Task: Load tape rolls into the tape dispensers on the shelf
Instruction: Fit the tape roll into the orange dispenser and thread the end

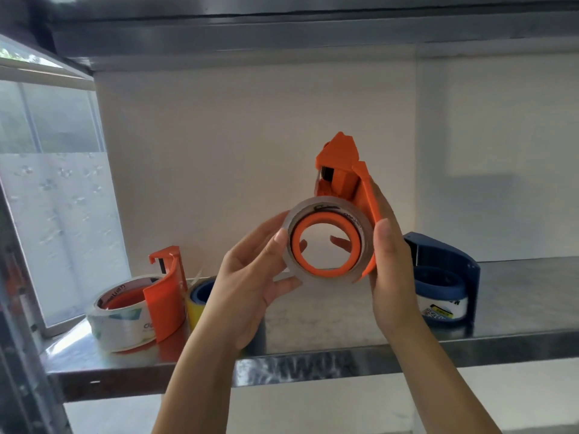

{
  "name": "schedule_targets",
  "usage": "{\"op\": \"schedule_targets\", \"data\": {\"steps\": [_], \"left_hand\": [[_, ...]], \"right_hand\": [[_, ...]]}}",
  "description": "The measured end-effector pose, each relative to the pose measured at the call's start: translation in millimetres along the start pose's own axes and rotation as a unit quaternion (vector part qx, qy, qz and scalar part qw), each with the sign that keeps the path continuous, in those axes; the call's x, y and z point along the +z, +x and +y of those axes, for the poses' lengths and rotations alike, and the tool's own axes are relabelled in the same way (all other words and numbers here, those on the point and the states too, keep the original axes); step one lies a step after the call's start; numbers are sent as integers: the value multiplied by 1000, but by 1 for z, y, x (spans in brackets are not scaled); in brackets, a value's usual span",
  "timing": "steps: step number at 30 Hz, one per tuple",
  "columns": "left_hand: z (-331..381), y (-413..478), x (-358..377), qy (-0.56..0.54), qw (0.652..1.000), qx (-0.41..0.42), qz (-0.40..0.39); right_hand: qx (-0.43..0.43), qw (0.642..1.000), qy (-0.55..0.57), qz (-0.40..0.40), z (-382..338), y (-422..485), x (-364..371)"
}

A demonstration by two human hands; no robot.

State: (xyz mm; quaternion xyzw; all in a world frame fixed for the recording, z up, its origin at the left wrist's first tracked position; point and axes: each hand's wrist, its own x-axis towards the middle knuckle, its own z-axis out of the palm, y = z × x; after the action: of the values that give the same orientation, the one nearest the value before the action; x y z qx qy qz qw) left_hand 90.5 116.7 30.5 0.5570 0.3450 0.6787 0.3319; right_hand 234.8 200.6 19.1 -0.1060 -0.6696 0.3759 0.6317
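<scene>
An orange tape dispenser (pixel 343 170) is held up in front of the shelf, cutter end upward. A clear tape roll (pixel 294 260) sits around its orange hub. My right hand (pixel 391 270) grips the dispenser's right side. My left hand (pixel 250 277) holds the roll's left edge, thumb on its front face. On the steel shelf (pixel 517 296) stand a second orange dispenser (pixel 166 292) with a clear roll (pixel 122 317) in it at the left, and a blue dispenser (pixel 445 277) with a white printed roll at the right.
A yellow tape roll with a blue core (pixel 197 302) stands behind my left wrist. A window (pixel 47 183) is at the far left. Another steel shelf (pixel 282 32) runs overhead. The wall behind is plain white.
</scene>
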Motion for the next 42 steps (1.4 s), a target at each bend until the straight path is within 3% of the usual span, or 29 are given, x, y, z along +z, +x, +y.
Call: {"op": "schedule_targets", "data": {"steps": [4,8,10,14,18,27,42], "left_hand": [[-13,-1,7,42,999,-9,27],[-25,-1,10,68,996,-49,25],[-33,-1,8,87,993,-77,34],[-46,-2,2,100,987,-115,55],[-46,-5,2,103,984,-131,65],[-54,-6,-8,107,972,-163,131],[-49,-5,-4,128,968,-170,132]], "right_hand": [[75,995,-6,59,8,-2,2],[135,988,-45,67,18,-4,2],[183,978,-81,56,21,-4,1],[191,967,-167,16,27,-3,-1],[242,957,-155,-33,35,-1,-2],[240,937,-238,-90,25,-3,2],[232,923,-294,-87,15,-4,3]]}}
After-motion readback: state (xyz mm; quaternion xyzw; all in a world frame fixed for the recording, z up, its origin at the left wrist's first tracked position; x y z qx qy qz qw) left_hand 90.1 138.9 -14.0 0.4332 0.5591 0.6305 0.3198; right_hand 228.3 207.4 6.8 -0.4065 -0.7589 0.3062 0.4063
